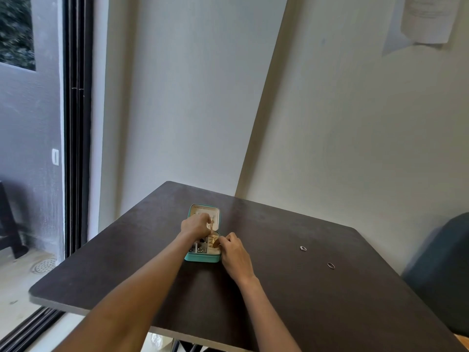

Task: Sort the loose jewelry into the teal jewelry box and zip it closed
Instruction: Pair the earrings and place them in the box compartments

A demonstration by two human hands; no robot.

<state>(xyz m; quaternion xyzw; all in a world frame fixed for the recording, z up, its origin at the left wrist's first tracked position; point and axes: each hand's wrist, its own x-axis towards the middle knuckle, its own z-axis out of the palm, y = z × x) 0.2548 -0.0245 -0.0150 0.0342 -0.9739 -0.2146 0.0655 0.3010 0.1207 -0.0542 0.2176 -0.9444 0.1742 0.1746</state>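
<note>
Teal jewelry box (201, 257) sits open on the dark bench (279, 288), toward its far-left part, lid (203, 209) folded back flat away from the person, pale lining up. Tray compartments show small pieces, dark and gold; too small to name each. Left arm reaches in long from the lower left, forearm bare, wrist straight. Left hand (195, 226) lies over the hinge area between lid and tray, knuckles up, fingers curled downward; grip narrow, appears to pinch a thin pale chain (211, 226) that hangs at the lid's lining, though the exact contact is hard to make out. Right arm comes in from the lower right, wrist bent slightly inward. Right hand (234, 254) rests at the box's right edge, fingers curled tight toward the tray; grip narrow, fingertips pinching a small gold piece (216, 243) just over the right-hand compartment. Two loose rings lie on the bench well to the right of the box: a silver ring (303, 248) nearer it, a darker ring (330, 265) farther right and closer to the person, apart from each other. Dark chair (441, 270) stands beside the bench's right edge. Sheet of paper (429, 19) hangs on the wall, upper right.
</note>
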